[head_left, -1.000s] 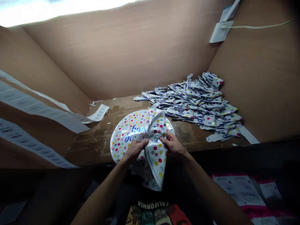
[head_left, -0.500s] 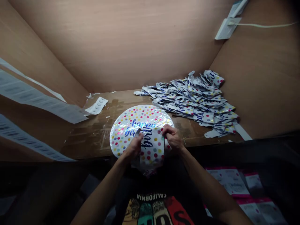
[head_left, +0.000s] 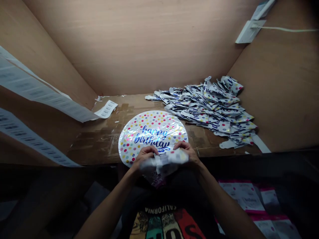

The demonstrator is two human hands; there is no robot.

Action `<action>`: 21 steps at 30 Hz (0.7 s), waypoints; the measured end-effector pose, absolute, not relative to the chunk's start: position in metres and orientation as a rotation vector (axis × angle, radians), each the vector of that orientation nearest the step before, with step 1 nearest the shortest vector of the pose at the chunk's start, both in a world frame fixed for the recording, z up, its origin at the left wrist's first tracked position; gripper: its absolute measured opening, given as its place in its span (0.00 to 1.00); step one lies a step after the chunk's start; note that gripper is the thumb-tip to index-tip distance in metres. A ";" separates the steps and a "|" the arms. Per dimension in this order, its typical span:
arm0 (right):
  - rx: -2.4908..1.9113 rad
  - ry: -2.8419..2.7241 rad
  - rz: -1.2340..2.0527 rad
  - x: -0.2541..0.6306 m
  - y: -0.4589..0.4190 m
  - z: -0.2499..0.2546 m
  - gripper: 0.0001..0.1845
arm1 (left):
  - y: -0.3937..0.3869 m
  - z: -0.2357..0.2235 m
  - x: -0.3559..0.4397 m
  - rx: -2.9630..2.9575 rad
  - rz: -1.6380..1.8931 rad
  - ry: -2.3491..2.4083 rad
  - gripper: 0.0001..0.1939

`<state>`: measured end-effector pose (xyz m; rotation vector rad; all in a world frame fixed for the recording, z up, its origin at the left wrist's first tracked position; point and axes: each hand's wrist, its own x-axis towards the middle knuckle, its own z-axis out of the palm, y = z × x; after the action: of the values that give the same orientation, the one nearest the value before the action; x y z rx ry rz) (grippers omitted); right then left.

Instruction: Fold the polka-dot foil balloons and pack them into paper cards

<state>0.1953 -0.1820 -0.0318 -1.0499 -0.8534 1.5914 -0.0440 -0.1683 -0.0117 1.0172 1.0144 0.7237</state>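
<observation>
- Since the last view, "happy birthday" lettering uncovered on the foil balloon (head_left: 152, 127), its lower part now bunched toward the body
- Wooden workbench (head_left: 209, 144) beneath, balloon flat at its near edge
- Heap of folded balloons (head_left: 211, 109) beyond, to the right
- Left hand (head_left: 146, 157) and right hand (head_left: 185, 151), fingers both clenched on the crumpled foil (head_left: 163, 164)
- Barcode label (head_left: 106, 109) on the bench, far left

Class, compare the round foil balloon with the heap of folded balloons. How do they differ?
The round foil balloon lies mostly spread open, its lettering readable; the folded balloons are creased and piled. The round balloon is single, the folded balloons many. Both show coloured dots and blue script.
</observation>
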 end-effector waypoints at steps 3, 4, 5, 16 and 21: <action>-1.119 -1.028 1.478 0.204 -0.173 -0.030 0.09 | -0.159 -0.001 -0.046 1.030 0.666 0.959 0.19; -1.132 -1.037 1.467 0.207 -0.170 -0.028 0.08 | -0.157 0.004 -0.044 1.118 0.656 0.992 0.20; -1.131 -1.015 1.491 0.209 -0.166 -0.025 0.08 | -0.156 0.009 -0.041 1.252 0.653 1.042 0.20; -1.307 -1.236 1.048 0.210 -0.151 -0.002 0.22 | -0.160 0.000 -0.034 1.718 0.772 1.054 0.34; -1.492 -1.102 0.147 0.317 -0.049 0.103 0.16 | -0.139 -0.027 -0.079 2.292 0.389 0.909 0.18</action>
<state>0.3171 -0.0489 0.1027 -1.4915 -1.1018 0.1471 -0.0795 -0.1386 -0.0265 2.2920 0.9094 0.3893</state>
